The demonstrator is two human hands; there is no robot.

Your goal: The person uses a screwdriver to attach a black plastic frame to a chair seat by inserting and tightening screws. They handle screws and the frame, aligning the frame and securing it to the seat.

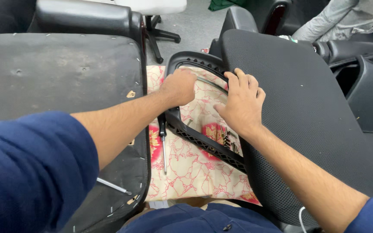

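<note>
1. Head view, looking down: a black plastic chair frame (195,138) lies on a cream cloth with red patterning (191,172) spread on the floor; the frame sits between a worn black seat cushion (57,73) on the left and a black mesh chair back (307,112) on the right.
2. The mesh back overlaps the frame's right side and hides that part of it; the seat cushion's edge lies close along the cloth's left border.
3. A screwdriver (163,144) lies on the cloth just left of the frame, its tip pointing toward the viewer; a few small dark screws (229,141) lie inside the frame's opening; a thin metal rod (113,185) rests on the cushion's near corner.
4. The frame runs diagonally, its long lower bar going from the left centre down to the right; its curved top end points away, toward the chair base (160,36) on the grey floor.
5. The left hand (178,86) is closed in a fist over the frame's upper left corner, gripping it; the right hand (241,103) lies palm down with fingers curled over the mesh back's edge where it meets the frame.
</note>
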